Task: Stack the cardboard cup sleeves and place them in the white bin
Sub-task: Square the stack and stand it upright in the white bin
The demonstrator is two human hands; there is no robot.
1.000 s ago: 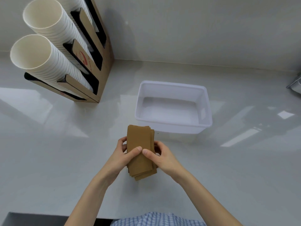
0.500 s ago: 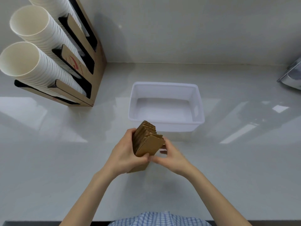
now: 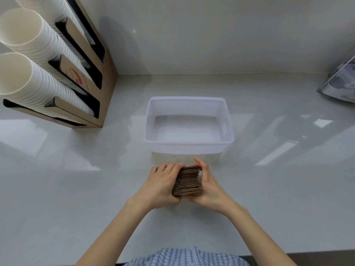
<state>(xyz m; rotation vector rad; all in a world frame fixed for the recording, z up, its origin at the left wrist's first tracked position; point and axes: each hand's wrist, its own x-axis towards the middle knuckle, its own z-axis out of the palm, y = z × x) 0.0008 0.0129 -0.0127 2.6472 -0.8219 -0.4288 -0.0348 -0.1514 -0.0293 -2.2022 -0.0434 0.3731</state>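
Observation:
A stack of brown cardboard cup sleeves (image 3: 188,180) stands on edge on the white counter, its corrugated edges facing up. My left hand (image 3: 160,184) presses its left side and my right hand (image 3: 208,184) presses its right side, so the stack is squeezed between them. The white bin (image 3: 189,144) sits just beyond the hands, with nothing inside it. The lower part of the stack is hidden by my fingers.
A cardboard dispenser (image 3: 92,77) holding rows of white paper cups (image 3: 32,73) stands at the back left. A shiny metal object (image 3: 340,83) is at the right edge. The wall runs behind the bin, and the counter's front edge lies below my arms.
The stack went from lying flat in my hands, to tilted up, to standing on edge on the counter, squared between both hands. The camera view has shifted forward.

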